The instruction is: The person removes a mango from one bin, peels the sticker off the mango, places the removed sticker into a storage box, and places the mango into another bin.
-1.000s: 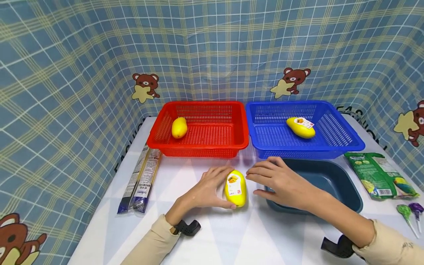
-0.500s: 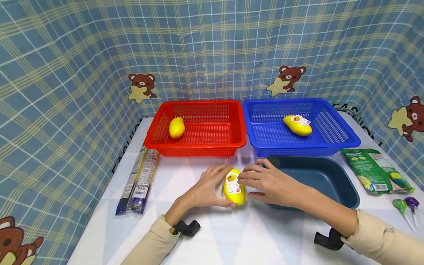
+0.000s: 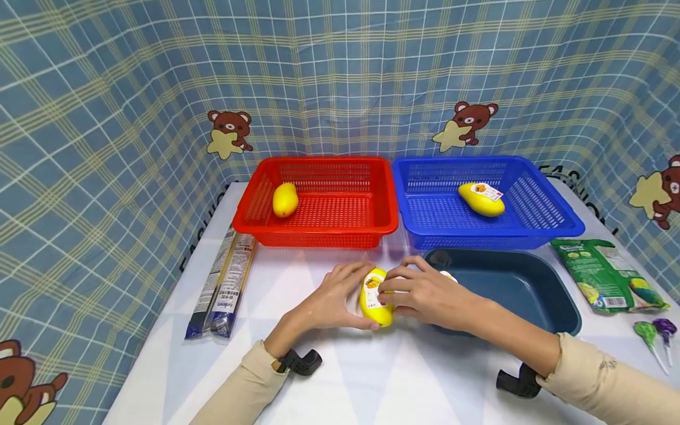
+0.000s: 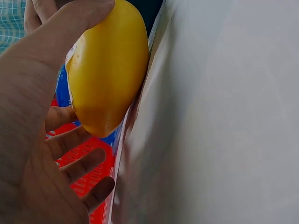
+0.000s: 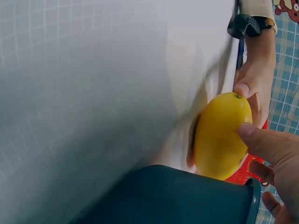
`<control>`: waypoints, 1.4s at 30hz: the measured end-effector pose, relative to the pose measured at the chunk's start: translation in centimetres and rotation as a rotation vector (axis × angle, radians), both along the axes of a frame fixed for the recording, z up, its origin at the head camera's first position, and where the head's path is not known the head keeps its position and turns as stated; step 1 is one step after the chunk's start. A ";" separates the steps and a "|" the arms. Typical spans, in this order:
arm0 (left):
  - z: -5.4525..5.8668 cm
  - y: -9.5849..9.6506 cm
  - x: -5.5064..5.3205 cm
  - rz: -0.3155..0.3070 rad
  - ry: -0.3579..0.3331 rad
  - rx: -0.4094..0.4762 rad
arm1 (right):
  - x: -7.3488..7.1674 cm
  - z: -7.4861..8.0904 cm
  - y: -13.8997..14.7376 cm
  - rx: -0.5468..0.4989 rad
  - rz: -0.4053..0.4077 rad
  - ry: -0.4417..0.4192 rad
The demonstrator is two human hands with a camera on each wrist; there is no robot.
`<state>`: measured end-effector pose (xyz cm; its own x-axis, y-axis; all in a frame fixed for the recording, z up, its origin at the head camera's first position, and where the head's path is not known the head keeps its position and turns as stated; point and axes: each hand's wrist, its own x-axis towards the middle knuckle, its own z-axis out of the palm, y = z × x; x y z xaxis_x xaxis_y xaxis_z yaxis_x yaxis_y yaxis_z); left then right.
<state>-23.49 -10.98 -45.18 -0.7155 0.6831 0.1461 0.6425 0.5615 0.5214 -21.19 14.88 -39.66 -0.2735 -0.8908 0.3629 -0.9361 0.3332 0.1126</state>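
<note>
a smooth yellow, egg-shaped mango (image 5: 219,137) with a white paper label (image 3: 372,295) on top is in the middle, between the left hand (image 3: 332,304) and the right hand (image 3: 425,295). it is at the white table (image 3: 372,383); i cannot tell if it rests right on it. its long way runs from near the person to far, and the near end leans a bit to the right.

the left hand grips it from the left side. the thumb bends round the near end, and the fingers reach round the far end. some of its fingers stick out past the mango and are spread apart.

the right hand comes from the right side, and both hands are just as near, because both touch the mango. its thumb is on the mango's right side. its bent fingertips are on the right edge of the label, and i cannot tell if they pinch it.

the dark blue-green tub with round corners (image 3: 520,289) is just to the right, partly behind the right hand
</note>
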 end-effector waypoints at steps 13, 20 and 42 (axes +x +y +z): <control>0.3 0.2 0.3 0.008 0.026 -0.010 | 0.1 -0.1 -0.3 -0.032 0.054 0.018; 0.2 0.2 0.3 0.016 0.028 -0.006 | 0.2 -0.1 -0.5 -0.025 0.031 0.016; 0.2 0.1 0.1 0.019 0.008 -0.017 | -0.2 -0.4 -1.0 -0.157 -0.015 -0.126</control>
<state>-23.43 -10.88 -44.97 -0.7271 0.6720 0.1405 0.6360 0.5822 0.5066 -21.37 13.85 -40.05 -0.3378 -0.8216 0.4591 -0.9344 0.3512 -0.0591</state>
